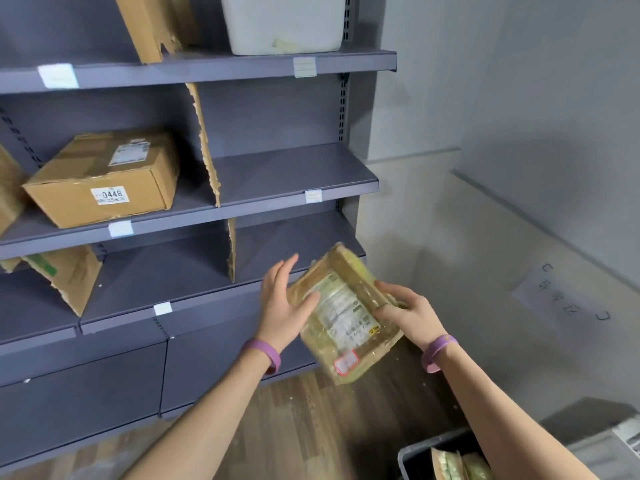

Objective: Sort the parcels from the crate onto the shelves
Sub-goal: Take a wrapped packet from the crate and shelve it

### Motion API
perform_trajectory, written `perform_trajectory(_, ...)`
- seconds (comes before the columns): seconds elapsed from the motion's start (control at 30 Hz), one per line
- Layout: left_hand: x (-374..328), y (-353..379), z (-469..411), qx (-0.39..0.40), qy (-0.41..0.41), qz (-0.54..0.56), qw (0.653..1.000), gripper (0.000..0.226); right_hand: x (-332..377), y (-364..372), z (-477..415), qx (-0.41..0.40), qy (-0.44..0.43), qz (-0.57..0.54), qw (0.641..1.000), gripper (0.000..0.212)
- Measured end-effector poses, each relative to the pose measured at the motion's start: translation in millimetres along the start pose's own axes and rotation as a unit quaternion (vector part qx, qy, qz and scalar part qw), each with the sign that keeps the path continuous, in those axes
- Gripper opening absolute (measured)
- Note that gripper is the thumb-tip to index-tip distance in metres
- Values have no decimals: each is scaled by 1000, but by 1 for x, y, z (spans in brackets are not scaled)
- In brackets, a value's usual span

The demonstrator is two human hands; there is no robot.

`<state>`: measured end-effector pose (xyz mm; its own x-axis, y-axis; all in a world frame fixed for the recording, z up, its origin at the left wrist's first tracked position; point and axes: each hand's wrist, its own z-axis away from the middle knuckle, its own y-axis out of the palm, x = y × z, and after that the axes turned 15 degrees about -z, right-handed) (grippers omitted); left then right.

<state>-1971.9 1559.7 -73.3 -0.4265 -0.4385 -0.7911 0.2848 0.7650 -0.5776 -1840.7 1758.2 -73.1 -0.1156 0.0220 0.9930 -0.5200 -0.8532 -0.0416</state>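
steadying the parcel [346, 317] with the right grip [408, 313] clamped on its edge and the left grip [284, 299] spread flat alongside, ease it level onto the shelf [294, 244].

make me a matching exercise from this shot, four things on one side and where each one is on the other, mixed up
1 taped parcel
2 box marked 0448
3 white bin
4 dark crate

A highest shelf in view
B floor, lower right
C gripped by the right hand
D middle shelf

Pairs: 1-C, 2-D, 3-A, 4-B
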Motion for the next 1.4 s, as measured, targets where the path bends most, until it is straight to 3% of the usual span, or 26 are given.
perform_trajectory(0.07, -1, -10, -5, 50, 78, -102, 990, 73, 11, 11, -2, 44, -6, 60, 997, 44)
perform_trajectory(0.13, 0, -14, -9, 116, 135, -215, 960, 64, 15, 24, -5, 81, 4, 100, 992, 45)
perform_trajectory(0.2, 3, -15, -8, 184, 147, -296, 925, 48, 12, 34, -5, 99, 14, 115, 988, 51)
perform_trajectory(0.3, 12, -21, -3, 217, 123, -306, 919, 40, 5, 45, -1, 111, 9, 98, 989, 58)
perform_trajectory(0.43, 23, -30, 12, 143, 48, -318, 936, 26, 4, 60, 2, 85, -44, 138, 986, 59)
perform_trajectory(0.6, 53, -53, 29, -5, -122, -268, 956, 45, -2, 76, 10, 10, -25, 98, 995, 73)
perform_trajectory(0.7, 57, -63, 41, -61, -199, -170, 963, 52, -11, 100, 19, 23, 25, 16, 999, 81)
perform_trajectory(0.8, 63, -68, 48, -75, -238, -122, 961, 52, -21, 129, 26, 81, 74, -44, 993, 60)
perform_trajectory(0.93, 84, -74, 55, -77, -270, -110, 953, 52, -30, 146, 21, 127, 68, -70, 987, 44)
perform_trajectory(1.07, 103, -73, 58, -64, -287, -125, 948, 47, -34, 155, 3, 175, 74, -69, 979, 49)
perform_trajectory(1.23, 116, -89, 56, -47, -298, -47, 952, 22, -42, 187, -31, 187, 92, -91, 974, 57)
perform_trajectory(1.4, 126, -123, 51, -100, -317, -24, 943, 23, -42, 237, -59, 235, 89, -107, 962, 85)
